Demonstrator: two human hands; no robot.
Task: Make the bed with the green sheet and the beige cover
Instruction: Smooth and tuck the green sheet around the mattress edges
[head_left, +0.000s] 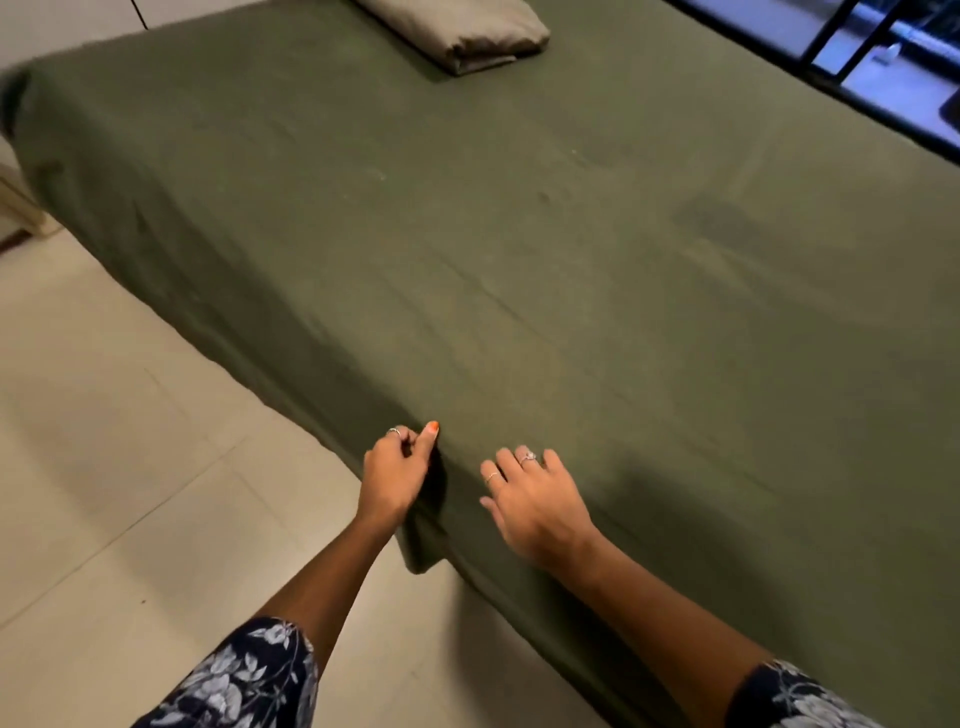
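The left hand (397, 475) is at the near corner of the bed, its thumb and curled fingers pinched on the edge of the green sheet (519, 234) where the cloth turns down over the side. A loose flap of the sheet hangs below that hand toward the floor (104, 441). The right hand (535, 501) lies just beside it, palm down and fingers spread, flat on top of the sheet and gripping nothing. Rings show on fingers of both hands, and both forearms come out of dark floral sleeves (249, 680). The sheet covers the whole bed, mostly smooth with faint creases. The beige cover (462, 28) sits folded on the sheet at the far end, well apart from the hands. Pale floor tiles run along the left side, and a dark-framed window (857, 47) stands past the far right edge of the bed
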